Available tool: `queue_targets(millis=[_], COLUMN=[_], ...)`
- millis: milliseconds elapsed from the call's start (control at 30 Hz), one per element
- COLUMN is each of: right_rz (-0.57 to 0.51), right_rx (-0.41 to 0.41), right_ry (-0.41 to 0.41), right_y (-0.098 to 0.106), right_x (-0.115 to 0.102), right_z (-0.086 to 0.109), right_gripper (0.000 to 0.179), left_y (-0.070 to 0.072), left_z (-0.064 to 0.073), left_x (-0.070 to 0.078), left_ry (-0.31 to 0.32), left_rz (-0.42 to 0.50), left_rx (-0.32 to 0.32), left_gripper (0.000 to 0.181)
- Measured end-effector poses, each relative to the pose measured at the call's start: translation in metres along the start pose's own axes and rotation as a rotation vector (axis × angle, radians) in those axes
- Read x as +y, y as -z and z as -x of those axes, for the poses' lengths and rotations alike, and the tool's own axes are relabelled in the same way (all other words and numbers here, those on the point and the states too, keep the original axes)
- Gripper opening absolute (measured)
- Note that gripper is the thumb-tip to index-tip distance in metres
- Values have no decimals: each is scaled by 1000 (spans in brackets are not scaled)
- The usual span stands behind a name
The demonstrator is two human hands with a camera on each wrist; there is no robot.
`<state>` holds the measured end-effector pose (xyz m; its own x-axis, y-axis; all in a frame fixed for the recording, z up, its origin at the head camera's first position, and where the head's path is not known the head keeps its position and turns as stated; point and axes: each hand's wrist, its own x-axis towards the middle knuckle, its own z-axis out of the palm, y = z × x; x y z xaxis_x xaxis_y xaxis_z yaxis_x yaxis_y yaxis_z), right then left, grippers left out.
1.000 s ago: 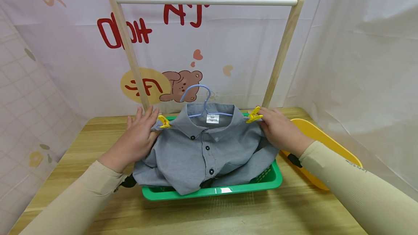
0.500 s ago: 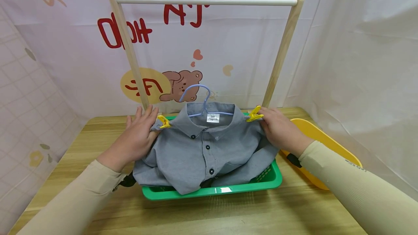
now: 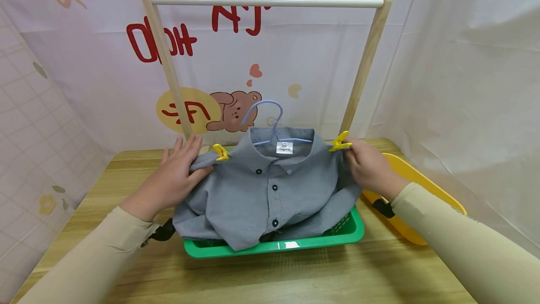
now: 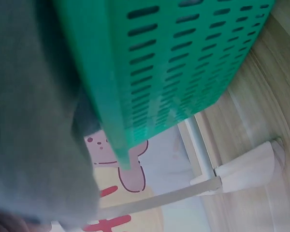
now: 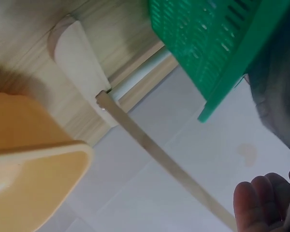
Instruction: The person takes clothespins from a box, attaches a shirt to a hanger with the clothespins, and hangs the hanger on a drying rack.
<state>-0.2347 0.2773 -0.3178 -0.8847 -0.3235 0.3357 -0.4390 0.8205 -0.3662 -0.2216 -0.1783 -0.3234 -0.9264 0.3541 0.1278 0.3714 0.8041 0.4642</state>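
A grey button-up shirt (image 3: 244, 201) hangs on a light-blue hanger (image 3: 276, 116), its lower part in the green basket (image 3: 274, 249). Yellow clips pinch the two shoulders, a left clip (image 3: 221, 152) and a right clip (image 3: 340, 141). My left hand (image 3: 170, 179) holds the left shoulder, thumb in front and fingers behind. At the opposite shoulder my right hand (image 3: 371, 165) grips the cloth just outside its clip. Several right fingers (image 5: 261, 198) show behind the cloth in the right wrist view. The hanger's ends are hidden inside the shirt.
Behind the basket stands a wooden rack (image 3: 366, 67) with a white top bar (image 3: 270, 1). A yellow bin (image 3: 415, 177) lies to the right, partly behind my right arm. Everything is on a wood-grain table (image 3: 295, 280) against a printed backdrop.
The shirt's collar, hanger and clips have shifted right and slightly up. My right hand has moved right with its shoulder; my left thumb now lies farther across the left one. The basket stays put.
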Motion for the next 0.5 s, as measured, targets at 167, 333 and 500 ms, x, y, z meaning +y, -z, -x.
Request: queue_targets(millis=[167, 333, 500], right_rz=[-4, 23, 48], right_rx=[40, 80, 94], right_ry=[-4, -14, -50], right_y=[3, 8, 14], right_x=[8, 18, 27], right_z=[4, 9, 13], right_gripper=[16, 20, 25], left_y=[1, 1, 2], left_z=[4, 8, 10], left_x=[-6, -12, -16], left_ry=[-14, -21, -8], left_rz=[11, 23, 31], left_rx=[-7, -9, -1], left_gripper=[88, 82, 77])
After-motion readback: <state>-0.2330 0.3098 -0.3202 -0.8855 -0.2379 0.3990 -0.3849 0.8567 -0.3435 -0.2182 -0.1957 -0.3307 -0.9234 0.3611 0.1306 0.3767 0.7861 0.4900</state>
